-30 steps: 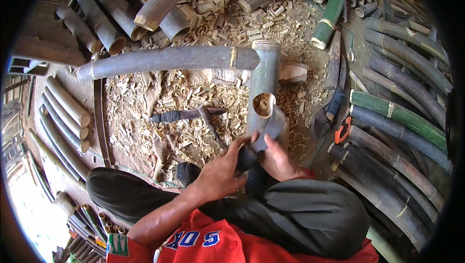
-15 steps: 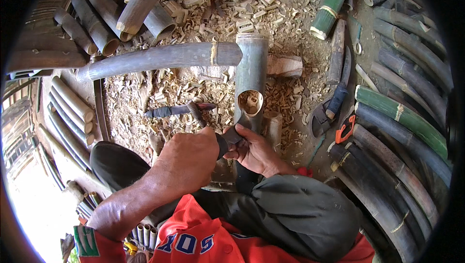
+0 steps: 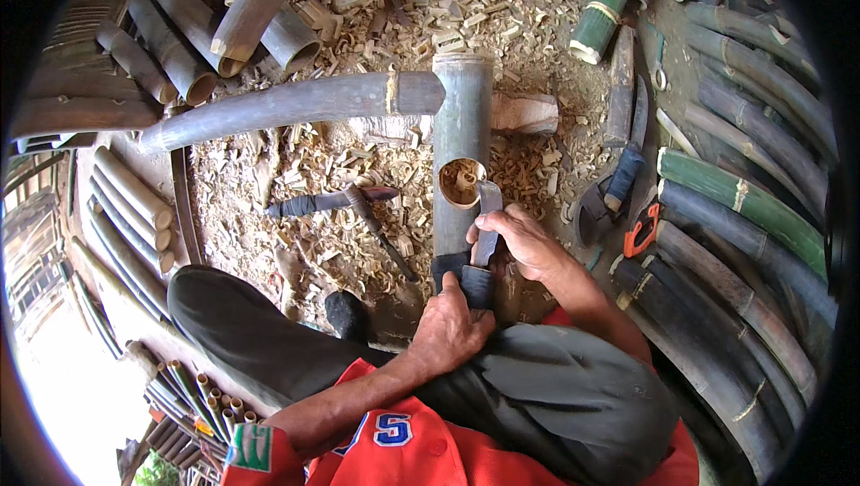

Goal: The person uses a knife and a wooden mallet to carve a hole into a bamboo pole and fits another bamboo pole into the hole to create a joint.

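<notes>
One knife (image 3: 486,240) was held in two hands, its blade pointed toward the far side and its tip set just beside the near right edge of the round opening (image 3: 460,183) in the bamboo tube (image 3: 461,110); whether the rim was touched could not be told. The wrapped handle was enclosed by the curled left hand (image 3: 448,329), while the blade was pinched between the thumb and fingers of the right hand (image 3: 528,240). The tube was laid lengthwise from near to far in the middle. As far as could be judged, the opening had already been cut through the wall, and how much shaping of its rim was left could not be told. One curved bamboo length (image 3: 287,110) was seen on the left, its right end apparently met by the tube's side, and one wooden block (image 3: 528,114) on the right. Two crossed tools (image 3: 309,205) were laid among uncounted shavings (image 3: 237,190). Farther right, one dark-handled tool (image 3: 623,183), one orange handle (image 3: 630,246) and two green bamboo poles (image 3: 743,199) were counted; the darker poles (image 3: 726,275) were too overlapped for a count.
</notes>
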Demonstrator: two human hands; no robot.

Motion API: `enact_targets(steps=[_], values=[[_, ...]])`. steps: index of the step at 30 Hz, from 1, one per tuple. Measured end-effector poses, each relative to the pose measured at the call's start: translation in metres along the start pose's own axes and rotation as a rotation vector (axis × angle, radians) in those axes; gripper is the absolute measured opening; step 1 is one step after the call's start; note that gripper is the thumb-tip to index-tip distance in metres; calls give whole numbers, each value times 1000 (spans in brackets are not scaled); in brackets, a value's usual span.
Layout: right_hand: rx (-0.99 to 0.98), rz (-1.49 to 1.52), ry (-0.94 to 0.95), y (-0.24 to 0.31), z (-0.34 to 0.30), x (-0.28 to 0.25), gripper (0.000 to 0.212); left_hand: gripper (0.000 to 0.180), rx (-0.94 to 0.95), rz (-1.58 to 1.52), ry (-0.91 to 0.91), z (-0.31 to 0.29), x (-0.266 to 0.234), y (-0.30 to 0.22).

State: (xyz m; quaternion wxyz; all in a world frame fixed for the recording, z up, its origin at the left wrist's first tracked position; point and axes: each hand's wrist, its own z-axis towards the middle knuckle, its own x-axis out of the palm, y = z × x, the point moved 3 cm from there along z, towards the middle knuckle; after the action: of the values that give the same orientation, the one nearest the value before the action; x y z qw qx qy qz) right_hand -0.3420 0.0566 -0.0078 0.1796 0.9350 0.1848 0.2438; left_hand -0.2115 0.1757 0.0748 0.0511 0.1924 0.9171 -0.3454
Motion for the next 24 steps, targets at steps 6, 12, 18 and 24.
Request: enact_targets(steps=[6, 12, 18, 24], values=[[-18, 734, 305, -24, -7, 70, 32, 39, 115, 882, 150, -17, -120, -58], [-74, 712, 235, -24, -5, 72, 31, 46, 74, 747, 334, -4, -135, -68], [22, 367, -15, -3, -13, 43, 31, 53, -15, 342, 233, -2, -83, -24], [-90, -134, -125, 4, 3, -11, 36, 64, -120, -107, 20, 9, 16, -25]])
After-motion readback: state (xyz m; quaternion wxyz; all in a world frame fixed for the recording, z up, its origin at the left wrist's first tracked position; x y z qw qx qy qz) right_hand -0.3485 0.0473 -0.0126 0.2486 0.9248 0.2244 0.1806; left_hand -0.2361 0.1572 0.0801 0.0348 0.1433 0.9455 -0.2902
